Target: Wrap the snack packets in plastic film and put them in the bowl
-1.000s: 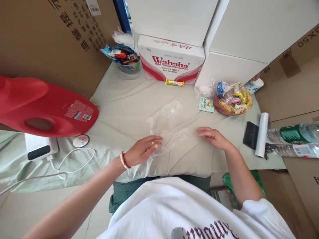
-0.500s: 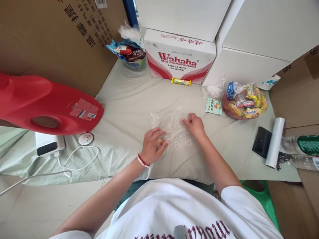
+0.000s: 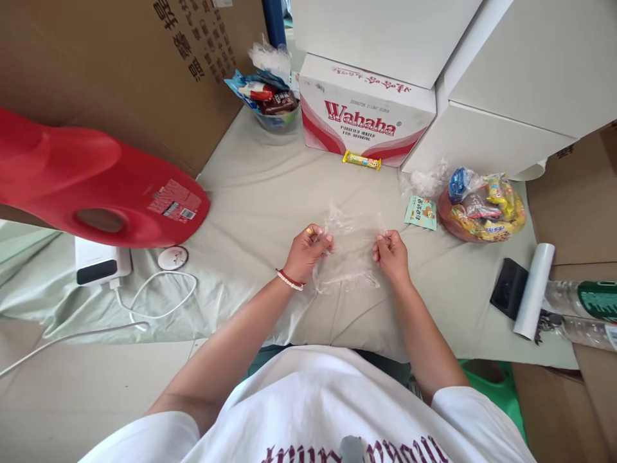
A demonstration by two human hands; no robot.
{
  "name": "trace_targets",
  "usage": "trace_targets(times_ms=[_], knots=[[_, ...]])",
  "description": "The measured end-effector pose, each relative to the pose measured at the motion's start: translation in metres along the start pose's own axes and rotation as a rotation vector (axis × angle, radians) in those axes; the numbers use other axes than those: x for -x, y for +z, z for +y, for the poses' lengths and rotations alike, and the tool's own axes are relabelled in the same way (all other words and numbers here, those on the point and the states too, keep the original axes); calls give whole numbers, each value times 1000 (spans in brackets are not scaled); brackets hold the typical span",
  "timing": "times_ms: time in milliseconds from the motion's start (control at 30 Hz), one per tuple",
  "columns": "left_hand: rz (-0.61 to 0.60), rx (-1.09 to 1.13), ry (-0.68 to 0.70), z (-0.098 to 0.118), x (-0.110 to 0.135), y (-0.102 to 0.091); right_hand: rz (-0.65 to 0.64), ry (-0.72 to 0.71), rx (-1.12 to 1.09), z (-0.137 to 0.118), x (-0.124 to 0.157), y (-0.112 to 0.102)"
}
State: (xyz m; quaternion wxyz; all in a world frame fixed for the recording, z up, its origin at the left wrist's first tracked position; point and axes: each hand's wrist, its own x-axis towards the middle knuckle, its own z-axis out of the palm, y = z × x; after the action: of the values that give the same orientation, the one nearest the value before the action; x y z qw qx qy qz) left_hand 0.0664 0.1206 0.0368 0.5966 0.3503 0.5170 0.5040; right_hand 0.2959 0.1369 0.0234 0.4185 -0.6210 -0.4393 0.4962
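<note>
Between my hands a clear plastic sheet or bag is stretched out, crinkled along its upper and lower edges. My left hand, with a ring and a red-and-white bracelet, pinches its left side. The right side is pinched by the thumb and fingers of my right hand. Whether the plastic touches the cloth below cannot be made out. Beyond it a small yellow wrapped snack lies against the Wahaha water carton. A light green packet lies to the right of my right hand.
A bowl of wrapped snacks stands at the right, another snack bowl at the back left. A big red jug and a white power device with a cable are at left. A white roll and plastic bottles lie far right.
My hands have closed on the plastic's two sides; earlier they were spread over it. The plastic is now drawn out flatter between them. The view has shifted slightly.
</note>
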Motion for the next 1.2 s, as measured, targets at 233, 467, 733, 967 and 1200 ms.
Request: trace_targets(times_ms=[233,467,733,967,1200], knots=[[398,-233,12,-17,-17,-31,14,60,4,8,0,-12],[580,-606,56,-14,-20,-54,94,11,179,15,1,-16],[49,-583,-8,7,-27,-28,83,-10,231,19,2,-19],[373,-278,41,-2,-29,-38,99,-59,326,25,2,-19],[567,-1067,614,0,-7,-49,147,-156,524,24,1,-13]])
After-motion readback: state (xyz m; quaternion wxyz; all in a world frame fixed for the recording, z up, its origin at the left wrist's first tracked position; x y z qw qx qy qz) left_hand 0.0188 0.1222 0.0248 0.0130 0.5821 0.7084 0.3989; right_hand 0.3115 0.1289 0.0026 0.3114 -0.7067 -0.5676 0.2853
